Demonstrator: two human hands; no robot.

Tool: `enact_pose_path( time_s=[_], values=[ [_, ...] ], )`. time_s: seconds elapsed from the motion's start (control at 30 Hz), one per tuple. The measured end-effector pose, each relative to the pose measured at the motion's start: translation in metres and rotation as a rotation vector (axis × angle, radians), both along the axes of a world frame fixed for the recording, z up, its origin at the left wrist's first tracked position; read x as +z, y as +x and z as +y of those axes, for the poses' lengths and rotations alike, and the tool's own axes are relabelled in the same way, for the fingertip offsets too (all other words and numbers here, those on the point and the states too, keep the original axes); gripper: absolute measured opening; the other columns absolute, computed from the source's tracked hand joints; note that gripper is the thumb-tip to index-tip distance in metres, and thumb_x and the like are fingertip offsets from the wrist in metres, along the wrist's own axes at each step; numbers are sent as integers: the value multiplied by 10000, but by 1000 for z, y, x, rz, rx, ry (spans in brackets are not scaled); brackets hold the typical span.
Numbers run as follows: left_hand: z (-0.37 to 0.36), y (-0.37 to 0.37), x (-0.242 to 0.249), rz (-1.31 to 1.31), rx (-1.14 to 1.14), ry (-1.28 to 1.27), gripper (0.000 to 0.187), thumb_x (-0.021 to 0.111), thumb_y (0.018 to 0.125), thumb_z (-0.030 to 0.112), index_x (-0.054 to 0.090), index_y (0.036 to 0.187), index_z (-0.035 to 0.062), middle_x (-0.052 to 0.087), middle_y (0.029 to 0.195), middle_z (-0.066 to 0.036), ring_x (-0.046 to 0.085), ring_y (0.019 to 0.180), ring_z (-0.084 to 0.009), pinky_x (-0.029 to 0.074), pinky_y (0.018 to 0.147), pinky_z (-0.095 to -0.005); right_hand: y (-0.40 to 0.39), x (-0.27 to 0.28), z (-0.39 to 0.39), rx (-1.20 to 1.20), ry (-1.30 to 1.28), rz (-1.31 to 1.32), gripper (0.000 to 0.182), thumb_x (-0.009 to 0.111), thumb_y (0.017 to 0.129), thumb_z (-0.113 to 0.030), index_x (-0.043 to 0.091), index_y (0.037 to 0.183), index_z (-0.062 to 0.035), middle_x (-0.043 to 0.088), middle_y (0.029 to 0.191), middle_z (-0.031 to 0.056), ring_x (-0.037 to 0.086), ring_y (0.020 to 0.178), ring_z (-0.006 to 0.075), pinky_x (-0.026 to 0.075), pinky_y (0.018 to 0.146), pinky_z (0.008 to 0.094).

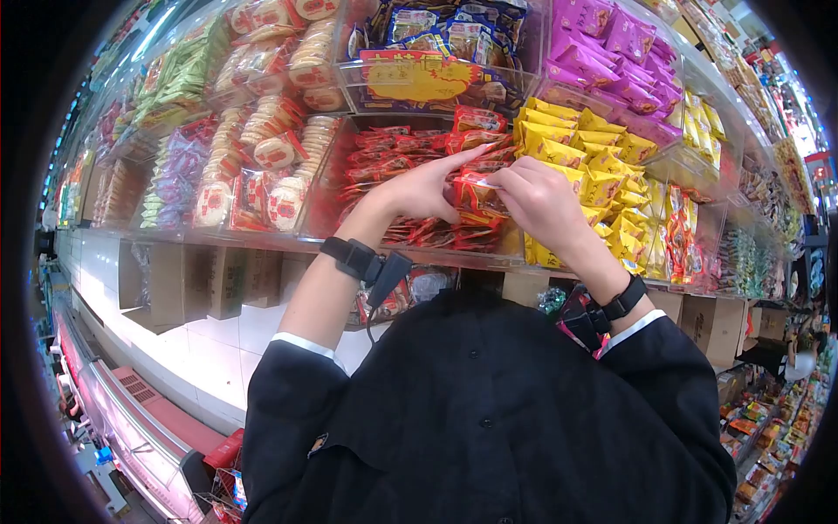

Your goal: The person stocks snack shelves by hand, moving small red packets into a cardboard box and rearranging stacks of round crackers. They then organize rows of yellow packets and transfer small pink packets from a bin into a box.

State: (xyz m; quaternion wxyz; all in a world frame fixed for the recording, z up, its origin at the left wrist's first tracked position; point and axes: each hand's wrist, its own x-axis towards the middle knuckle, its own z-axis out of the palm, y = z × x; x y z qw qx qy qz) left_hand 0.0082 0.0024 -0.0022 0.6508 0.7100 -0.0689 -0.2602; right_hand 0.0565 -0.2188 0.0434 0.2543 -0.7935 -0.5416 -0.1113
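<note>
A small red snack packet (478, 194) stands between my two hands, above the bin of red packets (384, 162). My right hand (543, 199) is closed in a pinch at the packet's right upper edge. At its left side is my left hand (428, 188), with the index finger stretched out and the thumb spread away from it. The other fingers of the left hand are partly hidden. Yellow snack packets (607, 166) fill the bin just beside my right hand. Both wrists wear black straps.
Round wrapped crackers (262, 144) fill the left bins. Blue packets (436, 31) lie behind a yellow-and-red price sign (419, 77), with purple packets (611, 44) at upper right. A clear bin front edge (419, 253) runs below my hands. Cardboard boxes (196, 284) stand underneath.
</note>
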Motion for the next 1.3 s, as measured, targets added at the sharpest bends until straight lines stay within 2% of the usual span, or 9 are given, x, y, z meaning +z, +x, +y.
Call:
enact_pose_path(
  time_s=[0.17, 0.2, 0.27, 0.47, 0.67, 0.87, 0.97, 1.13, 1.3],
  values=[
    [-9, 10, -41, -704, 147, 362, 953, 834, 676, 55, 366, 1503, 140, 588, 1290, -164, 601, 1162, -302, 499, 976, -408, -10, 9, 8, 21, 136, 49, 87, 692, 833, -89, 658, 903, -51, 644, 799, 100, 642, 812, 289, 515, 675, 404],
    [-10, 8, -37, -647, 161, 362, 938, 857, 664, 144, 390, 1478, 135, 580, 1257, -179, 533, 1218, -371, 461, 1019, -431, -13, 16, 8, 12, 212, 61, 93, 699, 830, -88, 662, 909, -56, 646, 810, 97, 642, 796, 291, 514, 659, 400],
    [-10, 4, -28, -650, 159, 426, 937, 855, 668, 142, 388, 1480, 137, 574, 1262, -177, 537, 1216, -366, 467, 1013, -430, -20, 19, 5, 2, 292, 72, 99, 706, 827, -87, 667, 915, -62, 647, 822, 95, 643, 779, 294, 512, 642, 396],
    [-11, 5, -20, -682, 148, 511, 892, 724, 715, -69, 361, 1508, 119, 596, 1323, -192, 620, 1146, -338, 507, 956, -391, -31, 16, -10, -10, -158, 121, 110, 696, 867, -138, 629, 913, -64, 661, 779, 104, 661, 679, 291, 514, 576, 401],
    [-12, -1, -1, -484, 113, 370, 912, 630, 754, -150, 331, 1541, 200, 685, 1140, -191, 678, 780, -218, 525, 669, -377, -24, 19, 3, 57, -328, -77, 68, 641, 800, -91, 608, 856, -70, 660, 739, 102, 695, 675, 289, 536, 535, 408],
    [-8, -3, -5, -486, 29, 356, 1114, 842, 695, 24, 194, 1586, 189, 626, 1292, -159, 609, 1161, -234, 470, 1016, -374, -7, -5, 15, -34, -459, -85, 69, 631, 815, -136, 612, 847, -78, 673, 766, 116, 686, 701, 300, 527, 560, 416],
    [-10, 0, 6, -326, 10, 368, 1095, 857, 686, 58, 226, 1574, 170, 595, 1339, -171, 594, 1217, -266, 472, 1020, -386, -9, -3, 15, -74, -504, -10, 128, 665, 826, -188, 618, 852, -72, 686, 813, 119, 692, 751, 308, 539, 604, 420],
    [-13, 0, 3, -449, 51, 426, 1094, 877, 648, 105, 265, 1554, 160, 582, 1353, -190, 568, 1254, -325, 472, 1030, -412, -10, 5, 7, -217, -34, 261, 235, 711, 840, -238, 660, 976, -53, 681, 930, 131, 676, 869, 343, 546, 710, 445],
    [-12, 1, -1, -544, 47, 393, 1120, 884, 601, 133, 283, 1546, 164, 566, 1363, -207, 540, 1270, -370, 461, 1047, -424, 3, -4, 4, -195, -74, 204, 166, 690, 868, -249, 718, 901, -89, 644, 856, 93, 658, 876, 296, 531, 738, 407]
  ],
)
